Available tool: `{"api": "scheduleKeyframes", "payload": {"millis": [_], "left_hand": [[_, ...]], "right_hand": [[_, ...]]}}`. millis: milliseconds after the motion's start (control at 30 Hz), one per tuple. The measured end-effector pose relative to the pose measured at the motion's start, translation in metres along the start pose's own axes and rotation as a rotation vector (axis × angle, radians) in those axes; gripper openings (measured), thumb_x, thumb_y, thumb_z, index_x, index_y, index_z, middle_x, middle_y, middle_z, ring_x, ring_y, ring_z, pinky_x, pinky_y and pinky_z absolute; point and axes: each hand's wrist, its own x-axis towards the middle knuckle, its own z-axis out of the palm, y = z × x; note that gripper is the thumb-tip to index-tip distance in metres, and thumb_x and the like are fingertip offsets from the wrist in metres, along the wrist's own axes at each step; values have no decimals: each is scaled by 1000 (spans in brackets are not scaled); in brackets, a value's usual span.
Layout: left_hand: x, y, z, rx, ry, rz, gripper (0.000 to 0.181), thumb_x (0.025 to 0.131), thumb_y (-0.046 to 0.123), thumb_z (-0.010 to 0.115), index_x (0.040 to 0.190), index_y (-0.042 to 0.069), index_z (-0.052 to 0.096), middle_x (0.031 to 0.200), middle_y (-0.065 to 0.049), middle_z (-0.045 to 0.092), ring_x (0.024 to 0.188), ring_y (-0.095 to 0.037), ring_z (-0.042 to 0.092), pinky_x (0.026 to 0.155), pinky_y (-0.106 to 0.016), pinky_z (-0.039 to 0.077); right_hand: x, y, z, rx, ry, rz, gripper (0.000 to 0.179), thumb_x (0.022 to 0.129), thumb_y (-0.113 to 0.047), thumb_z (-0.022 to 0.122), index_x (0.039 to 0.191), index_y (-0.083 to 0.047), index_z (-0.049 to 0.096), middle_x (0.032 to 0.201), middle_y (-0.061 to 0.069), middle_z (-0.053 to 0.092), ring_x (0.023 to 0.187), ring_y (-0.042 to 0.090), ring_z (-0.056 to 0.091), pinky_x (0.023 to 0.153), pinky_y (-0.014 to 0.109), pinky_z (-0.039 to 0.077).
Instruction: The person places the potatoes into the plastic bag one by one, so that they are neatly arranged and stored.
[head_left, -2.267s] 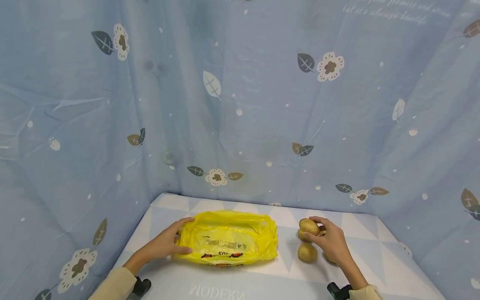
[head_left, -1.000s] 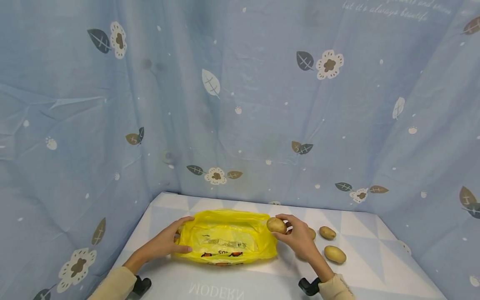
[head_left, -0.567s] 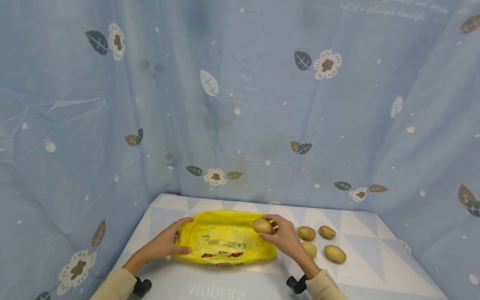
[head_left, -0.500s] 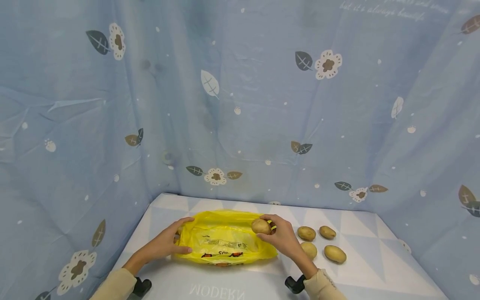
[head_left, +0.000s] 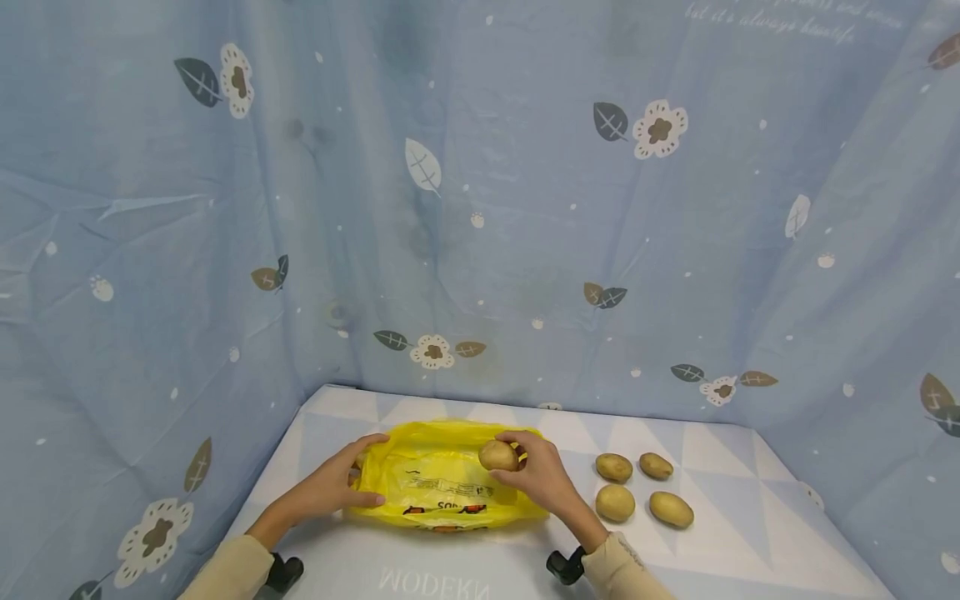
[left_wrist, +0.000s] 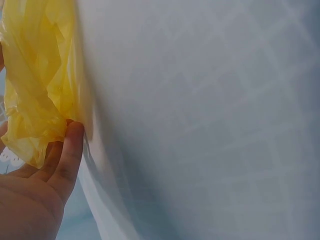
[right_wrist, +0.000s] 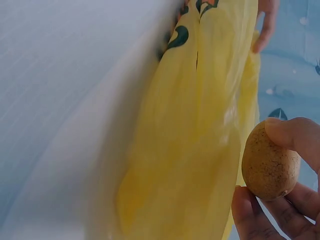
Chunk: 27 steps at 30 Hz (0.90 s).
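Observation:
A yellow plastic bag lies on the table with its mouth spread wide, dark print showing on it. My left hand holds the bag's left end, thumb near the front and fingers at the back. In the left wrist view, fingertips rest against the crumpled yellow film. My right hand grips a potato between thumb and fingers, over the right part of the bag's opening. The right wrist view shows this potato above the bag's edge. Several more potatoes lie to the right of the bag.
The table has a pale cloth with triangles and printed lettering. Blue patterned curtains rise behind it and on the left side. A dark wrist mount sits below my right hand.
My right hand has picked up a potato from the group at right and carried it left over the bag's opening. My left hand has stayed at the bag's left end.

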Motion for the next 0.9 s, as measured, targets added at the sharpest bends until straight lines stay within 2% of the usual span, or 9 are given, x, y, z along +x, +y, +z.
{"api": "scheduleKeyframes", "payload": {"millis": [300,600,900], "left_hand": [[1,-1,0,-38,-9,-10,96,81,26,90,159,20,35,159,-21,34,121,-33,57,95,-48,54],[3,-1,1,-1,8,11,96,80,30,91,158,20,36,162,-19,32,130,-36,50,100,-53,50],[3,-1,1,-24,-5,7,97,80,28,91,159,20,35,161,-20,32,124,-35,54,97,-51,53]], "right_hand": [[9,-8,18,32,-37,30,51,81,-20,90,127,-13,70,117,2,69,84,13,63,65,27,55],[16,-16,32,28,-67,33,51,82,-21,90,128,-13,69,119,1,69,86,14,62,65,26,54],[23,-25,43,43,-89,39,49,81,-19,90,125,-12,70,116,3,69,86,14,60,67,27,53]]}}
